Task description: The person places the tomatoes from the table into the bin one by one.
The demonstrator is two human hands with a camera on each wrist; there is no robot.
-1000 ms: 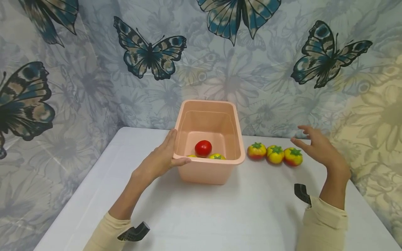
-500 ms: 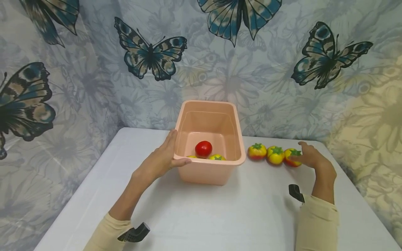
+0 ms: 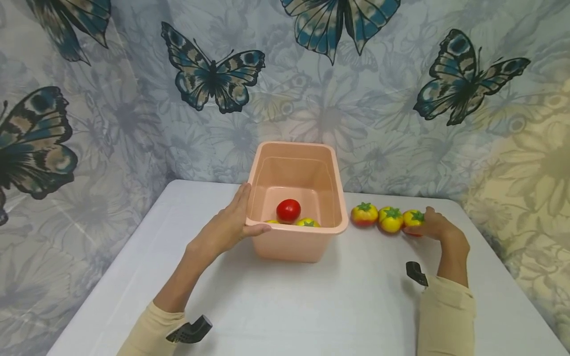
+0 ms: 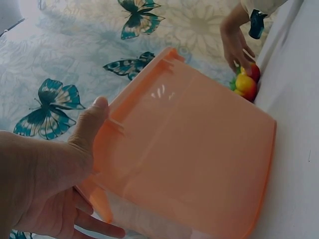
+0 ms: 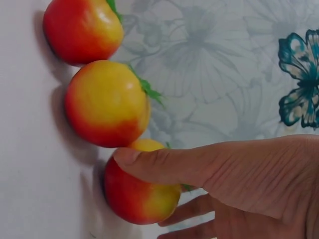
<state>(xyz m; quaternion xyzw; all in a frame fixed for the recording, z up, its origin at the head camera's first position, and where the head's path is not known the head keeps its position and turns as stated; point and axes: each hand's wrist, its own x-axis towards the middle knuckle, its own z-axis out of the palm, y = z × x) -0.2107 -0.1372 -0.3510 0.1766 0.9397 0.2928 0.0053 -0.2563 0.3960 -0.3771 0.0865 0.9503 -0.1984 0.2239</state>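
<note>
A peach plastic bin (image 3: 296, 244) stands on the table. Inside lie a red tomato (image 3: 288, 211) and, partly hidden by the front wall, yellow ones with green tops (image 3: 308, 222). My left hand (image 3: 224, 225) grips the bin's front left corner, thumb along the front rim and fingers on the left side. To the right, three red-and-yellow tomatoes sit in a row: the left one (image 3: 364, 214), the middle one (image 3: 391, 220) and the right one (image 3: 413, 218). My right hand (image 3: 438, 226) holds the right one, its thumb (image 5: 164, 164) across the near side and its fingers behind.
The white-covered table (image 3: 338, 306) ends at a patterned fabric backdrop (image 3: 378, 163) with large butterflies close behind the bin and tomatoes. A black wrist camera (image 3: 190, 330) sits on the left sleeve, another wrist camera (image 3: 416, 273) on the right.
My right hand has come down and leftward from above the row, and its fingers have closed round the right tomato. The left hand and the bin have stayed in place.
</note>
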